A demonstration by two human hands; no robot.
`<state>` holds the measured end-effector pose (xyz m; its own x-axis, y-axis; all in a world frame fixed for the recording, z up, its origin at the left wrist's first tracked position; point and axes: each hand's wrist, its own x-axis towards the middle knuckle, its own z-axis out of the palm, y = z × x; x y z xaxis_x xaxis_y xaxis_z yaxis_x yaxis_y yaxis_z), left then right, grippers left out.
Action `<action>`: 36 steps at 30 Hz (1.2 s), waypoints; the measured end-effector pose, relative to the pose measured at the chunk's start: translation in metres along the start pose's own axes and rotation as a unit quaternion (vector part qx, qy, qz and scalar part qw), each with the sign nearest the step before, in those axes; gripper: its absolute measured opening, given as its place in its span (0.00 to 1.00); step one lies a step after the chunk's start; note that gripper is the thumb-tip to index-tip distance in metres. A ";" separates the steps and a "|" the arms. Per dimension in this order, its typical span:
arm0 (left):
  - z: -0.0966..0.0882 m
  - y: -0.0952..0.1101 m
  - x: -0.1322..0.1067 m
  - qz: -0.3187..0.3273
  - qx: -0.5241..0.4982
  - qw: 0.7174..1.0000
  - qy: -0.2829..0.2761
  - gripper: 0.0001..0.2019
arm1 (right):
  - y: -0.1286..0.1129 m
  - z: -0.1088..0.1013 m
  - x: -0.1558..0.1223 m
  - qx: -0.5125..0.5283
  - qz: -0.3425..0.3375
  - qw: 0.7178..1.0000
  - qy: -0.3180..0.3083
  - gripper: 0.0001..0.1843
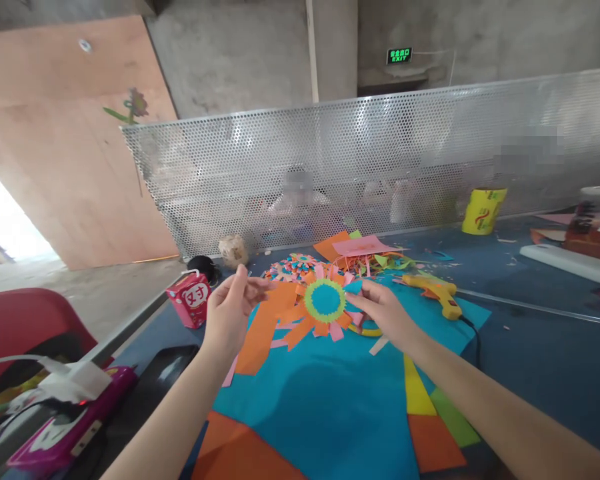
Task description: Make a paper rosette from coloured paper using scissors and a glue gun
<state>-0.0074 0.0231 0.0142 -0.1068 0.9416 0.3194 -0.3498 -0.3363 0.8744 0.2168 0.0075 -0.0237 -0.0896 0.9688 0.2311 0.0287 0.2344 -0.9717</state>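
Observation:
A felt-like craft flower [325, 298] is held up above the blue sheets. It has a blue middle, a lime-green fringed ring, and orange and pink petals. My right hand [384, 312] pinches its right edge, by a blue piece there. To the left of the flower is my left hand [233, 308], thumb raised and apart from the fingers, with nothing visible in it. An orange strip [260, 337] lies below and between the hands on the large blue sheet [325, 400]. Behind the flower, a heap of small colourful pieces [294, 265] is partly hidden.
A yellow glue gun [437, 291] lies to the right, its cord trailing. On the left are a red carton [187, 301], a black phone [167, 373] and a magenta power strip [75, 423]. A perforated metal screen [260, 160] stands along the back, near a yellow roll [484, 211].

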 end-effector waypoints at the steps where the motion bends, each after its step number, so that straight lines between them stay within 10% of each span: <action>1: 0.001 -0.002 0.000 -0.009 0.021 1.000 -0.012 0.14 | 0.000 0.000 0.000 0.018 0.002 1.000 -0.015 0.14; 8: 0.019 -0.011 -0.015 -0.121 0.114 0.974 -0.152 0.16 | 0.002 0.001 -0.005 0.061 0.029 0.994 -0.090 0.10; 36: 0.008 -0.020 -0.017 -0.161 0.136 0.969 -0.127 0.13 | 0.000 0.003 -0.008 -0.009 0.058 0.985 -0.163 0.11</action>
<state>0.0091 0.0138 -0.0061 0.2125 0.9751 0.0637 -0.0646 -0.0510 0.9966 0.2146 -0.0003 -0.0252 -0.3989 0.9127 0.0882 0.0753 0.1285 -0.9888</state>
